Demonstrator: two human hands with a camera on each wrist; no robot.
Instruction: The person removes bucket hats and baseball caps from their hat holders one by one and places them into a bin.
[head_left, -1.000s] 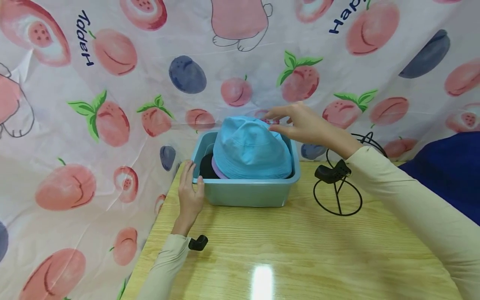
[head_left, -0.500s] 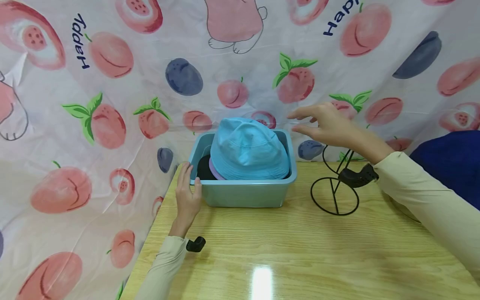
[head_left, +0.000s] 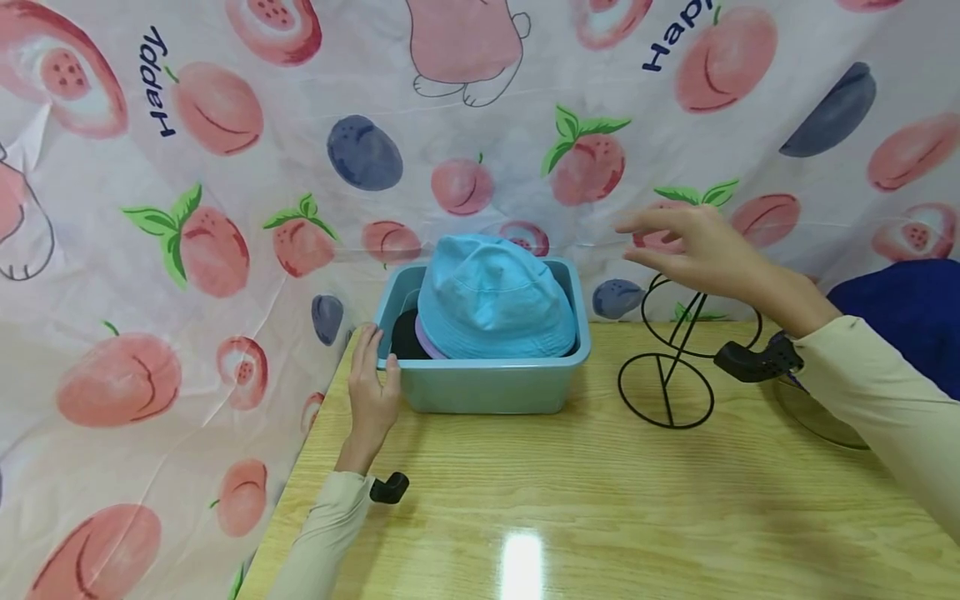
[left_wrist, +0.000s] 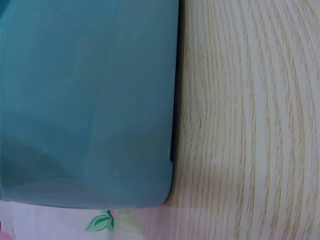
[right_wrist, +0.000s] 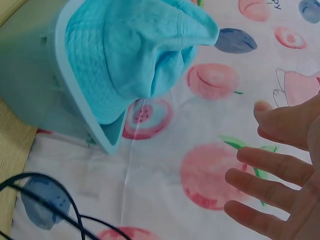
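A light blue bucket hat (head_left: 491, 300) sits in a blue-green plastic basin (head_left: 487, 387) against the back cloth. Under its left side show a purple edge (head_left: 429, 337) and something black (head_left: 407, 337). My left hand (head_left: 372, 400) rests at the basin's left front corner, fingers straight along the rim; in the left wrist view only the basin wall (left_wrist: 90, 100) shows. My right hand (head_left: 693, 242) is in the air to the right of the basin, above a black wire stand (head_left: 667, 392). Its fingers are spread and hold nothing, as the right wrist view also shows.
A dark blue cloth item (head_left: 900, 317) stands at the right edge, partly behind the right sleeve (head_left: 877, 400). Below it a round rim (head_left: 817, 425) shows on the wooden table (head_left: 600, 500). Fruit-printed cloth (head_left: 450, 125) hangs behind and to the left.
My right hand has moved right, from beside the blue hat to above the wire stand. The left hand has stayed on the basin. The hat lies as before.
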